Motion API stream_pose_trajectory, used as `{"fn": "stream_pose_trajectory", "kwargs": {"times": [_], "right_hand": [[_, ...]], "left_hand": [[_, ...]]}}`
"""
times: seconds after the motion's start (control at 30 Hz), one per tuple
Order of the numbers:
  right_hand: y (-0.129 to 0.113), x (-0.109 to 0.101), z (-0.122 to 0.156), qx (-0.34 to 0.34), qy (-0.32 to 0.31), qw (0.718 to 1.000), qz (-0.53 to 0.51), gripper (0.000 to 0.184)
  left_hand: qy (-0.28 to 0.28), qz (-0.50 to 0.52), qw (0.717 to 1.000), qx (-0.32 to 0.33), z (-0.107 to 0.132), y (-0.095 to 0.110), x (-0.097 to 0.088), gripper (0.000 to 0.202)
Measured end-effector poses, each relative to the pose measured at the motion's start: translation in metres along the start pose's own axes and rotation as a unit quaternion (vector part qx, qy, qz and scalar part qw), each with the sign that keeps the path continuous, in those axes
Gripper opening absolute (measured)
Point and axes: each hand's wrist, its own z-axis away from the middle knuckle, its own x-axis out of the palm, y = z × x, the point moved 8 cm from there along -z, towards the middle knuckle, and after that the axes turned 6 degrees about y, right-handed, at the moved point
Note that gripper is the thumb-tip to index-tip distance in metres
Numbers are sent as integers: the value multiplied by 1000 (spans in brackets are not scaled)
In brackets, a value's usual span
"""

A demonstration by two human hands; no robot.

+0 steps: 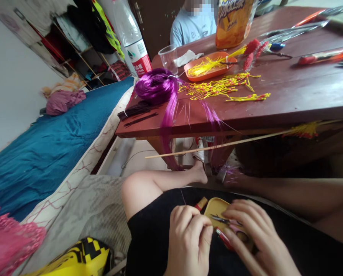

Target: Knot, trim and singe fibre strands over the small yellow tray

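Note:
Both my hands rest in my lap on a black garment. My left hand [188, 237] is closed in a loose fist, thumb and fingers pinched beside a yellow tin [215, 209]. My right hand [254, 234] curls over the tin and grips small scissors [221, 219] with red handles. A red and tan spool end [201, 203] pokes out beside the tin. A thin dark thread rises from my left fist. What the left fingers pinch is too small to name.
A long thin stick [217, 145] runs under the wooden table [289, 96]. On the table lie a purple fibre bundle [160, 88], yellow stamens [220, 86] and an orange tray [208, 67]. A person sits behind it. A bed with a blue cover [59, 142] lies left.

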Motion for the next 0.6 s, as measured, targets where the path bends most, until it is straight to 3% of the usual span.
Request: {"fn": "stream_pose_trajectory", "kwargs": {"times": [0.1, 0.17, 0.27, 0.43, 0.6], "right_hand": [[31, -9, 0, 64, 14, 997, 40, 15], [53, 6, 5, 98, -65, 990, 75, 16], [75, 48, 24, 98, -244, 953, 148, 19], [78, 92, 53, 83, -334, 923, 173, 22], [75, 108, 70, 114, -354, 907, 198, 28]], "left_hand": [[1, 38, 999, -38, -5, -9, -5, 14], [11, 65, 996, -64, -7, -17, -9, 16], [13, 104, 990, -98, -8, -27, -10, 20], [-3, 162, 971, -174, -2, -40, -1, 31], [-17, 212, 950, -230, 5, -48, 7, 35]]}}
